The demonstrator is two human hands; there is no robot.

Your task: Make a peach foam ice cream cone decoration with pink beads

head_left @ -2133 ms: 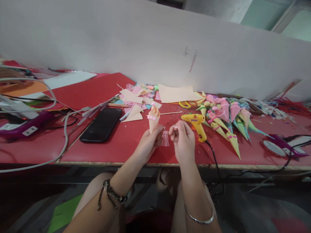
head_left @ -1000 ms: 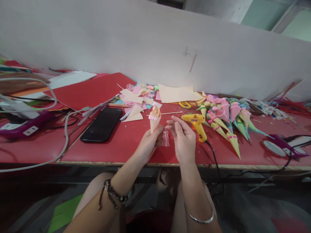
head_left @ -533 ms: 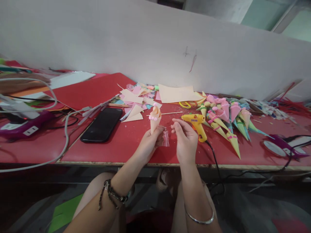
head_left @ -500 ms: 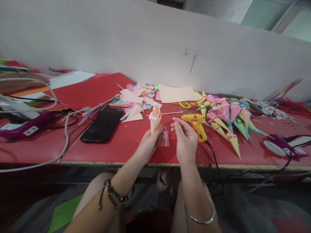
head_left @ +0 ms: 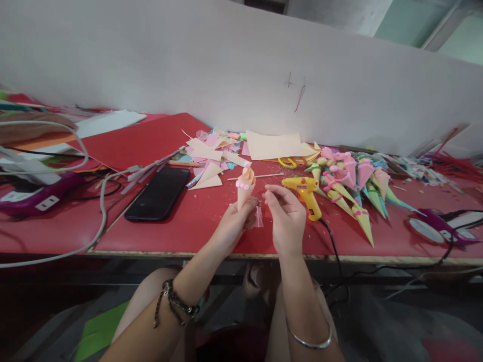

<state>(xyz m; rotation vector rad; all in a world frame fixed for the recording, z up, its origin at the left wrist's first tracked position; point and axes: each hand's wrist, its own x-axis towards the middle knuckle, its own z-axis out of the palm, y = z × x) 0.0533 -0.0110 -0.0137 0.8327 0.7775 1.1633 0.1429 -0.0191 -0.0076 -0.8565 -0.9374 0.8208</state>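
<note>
Upright in my left hand [head_left: 238,219] is a peach paper ice cream cone [head_left: 245,193], with a swirled top, a row of small pink balls round its rim and a pink ball at the tip. My fingers are wrapped round its lower part. Just beside that hand lies a small clear plastic bag [head_left: 259,217]. My right hand [head_left: 287,218] is raised to the right of the cone, apart from it, with thumb and forefinger drawn together; anything between them is too small to make out. Close to its right lies a yellow glue gun [head_left: 304,188].
Finished-looking paper cones [head_left: 349,176] are heaped at the right. A black phone [head_left: 158,195] lies at the left. Behind are paper scraps [head_left: 206,151], a thin stick [head_left: 260,176] and yellow-handled scissors [head_left: 287,163]. White cables [head_left: 102,216] and purple power strips [head_left: 45,198] flank the red table [head_left: 151,239].
My left hand has shifted the cone slightly right and a little down, nearer my right hand. The right hand has moved only slightly.
</note>
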